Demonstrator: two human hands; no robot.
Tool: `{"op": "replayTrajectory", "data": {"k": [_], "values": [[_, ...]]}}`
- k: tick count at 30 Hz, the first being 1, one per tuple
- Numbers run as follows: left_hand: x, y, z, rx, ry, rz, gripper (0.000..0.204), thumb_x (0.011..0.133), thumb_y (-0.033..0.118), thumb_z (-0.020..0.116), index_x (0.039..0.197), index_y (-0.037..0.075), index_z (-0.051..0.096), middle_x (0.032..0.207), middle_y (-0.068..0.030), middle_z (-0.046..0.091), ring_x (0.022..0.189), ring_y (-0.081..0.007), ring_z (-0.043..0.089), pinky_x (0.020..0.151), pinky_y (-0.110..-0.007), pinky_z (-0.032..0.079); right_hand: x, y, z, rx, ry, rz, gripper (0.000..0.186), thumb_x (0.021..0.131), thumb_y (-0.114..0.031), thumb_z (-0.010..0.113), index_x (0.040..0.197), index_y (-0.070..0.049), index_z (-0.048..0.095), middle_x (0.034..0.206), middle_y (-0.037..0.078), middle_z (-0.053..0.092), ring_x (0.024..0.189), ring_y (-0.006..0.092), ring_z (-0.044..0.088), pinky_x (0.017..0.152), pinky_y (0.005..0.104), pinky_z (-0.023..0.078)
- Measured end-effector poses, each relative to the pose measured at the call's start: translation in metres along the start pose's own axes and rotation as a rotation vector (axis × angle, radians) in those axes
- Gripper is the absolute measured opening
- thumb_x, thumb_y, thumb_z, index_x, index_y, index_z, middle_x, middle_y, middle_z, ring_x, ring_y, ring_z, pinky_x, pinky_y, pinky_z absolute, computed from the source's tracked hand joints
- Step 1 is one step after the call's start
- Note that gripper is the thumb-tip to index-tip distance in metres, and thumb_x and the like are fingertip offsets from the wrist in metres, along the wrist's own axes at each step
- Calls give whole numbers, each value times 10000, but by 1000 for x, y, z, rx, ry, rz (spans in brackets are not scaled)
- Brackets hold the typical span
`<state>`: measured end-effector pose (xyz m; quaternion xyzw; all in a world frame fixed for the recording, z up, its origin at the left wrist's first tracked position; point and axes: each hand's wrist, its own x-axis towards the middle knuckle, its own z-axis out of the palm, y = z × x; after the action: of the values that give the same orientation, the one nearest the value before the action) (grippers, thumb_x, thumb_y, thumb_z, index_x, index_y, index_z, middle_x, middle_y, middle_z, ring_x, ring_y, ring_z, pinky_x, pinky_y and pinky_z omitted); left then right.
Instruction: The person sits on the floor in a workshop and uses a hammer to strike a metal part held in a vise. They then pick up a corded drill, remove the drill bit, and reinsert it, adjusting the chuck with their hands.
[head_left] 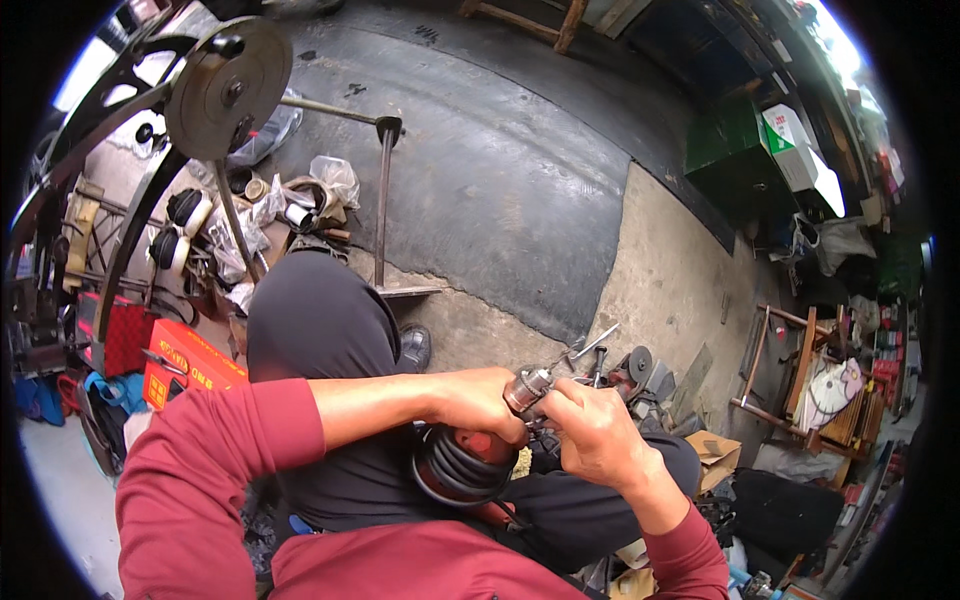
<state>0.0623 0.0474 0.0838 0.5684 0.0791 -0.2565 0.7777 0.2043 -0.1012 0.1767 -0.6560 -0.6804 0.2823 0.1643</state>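
In my lap lies a red power drill [482, 442], with a black cord [450, 472] coiled round its body. My left hand [478, 396] is closed round the front of the drill, just behind its silvery metal chuck [527, 389]. Fingers of my right hand [603, 432] are pinched together against the chuck's right side; whatever they hold is hidden. Beyond the chuck a thin metal rod [598, 340] points up and to the right. Whether it sits in the chuck, I cannot tell.
Metal tools and a grinding disc [637, 364] lie right of my knees. At the left stands a metal frame with a large round wheel [230, 88], near a red box [190, 367] and plastic bags. A dark mat [480, 180] covers the floor ahead. Wooden stools [800, 370] stand right.
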Motion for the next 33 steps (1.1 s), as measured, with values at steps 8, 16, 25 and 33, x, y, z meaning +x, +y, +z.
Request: {"op": "replayTrajectory", "data": {"k": [8, 16, 25, 33], "values": [[-6, 7, -1, 57, 25, -47, 254, 726, 229, 779, 849, 22, 697, 774, -46, 687, 706, -150, 635, 615, -341, 505, 1, -6, 0, -203, -109, 20, 218, 721, 17, 644, 903, -49, 545, 836, 142, 525, 700, 376, 610, 587, 469, 485], [-13, 2, 0, -7, 85, -91, 219, 688, 195, 756, 813, 29, 688, 733, -65, 677, 665, -159, 617, 608, -339, 498, 9, -30, 56, 40, 465, 219, 117, 856, 92, 539, 903, -10, 571, 777, 160, 581, 663, 381, 607, 574, 401, 466], [-7, 1, 3, 34, 13, -46, 212, 745, 200, 751, 846, 26, 683, 748, -35, 662, 695, -137, 618, 628, -330, 502, -16, -27, 50, 258, 420, 292, 90, 916, 54, 568, 985, 11, 609, 810, 182, 606, 710, 383, 595, 633, 414, 465], [-7, 0, 3, 54, -16, 12, 242, 785, 205, 794, 910, 34, 677, 815, -27, 660, 772, -125, 600, 669, -333, 491, -28, -21, 48, 901, 532, 657, 250, 1008, -146, 641, 1205, 8, 630, 812, -8, 571, 667, 60, 491, 595, 224, 394]]}}
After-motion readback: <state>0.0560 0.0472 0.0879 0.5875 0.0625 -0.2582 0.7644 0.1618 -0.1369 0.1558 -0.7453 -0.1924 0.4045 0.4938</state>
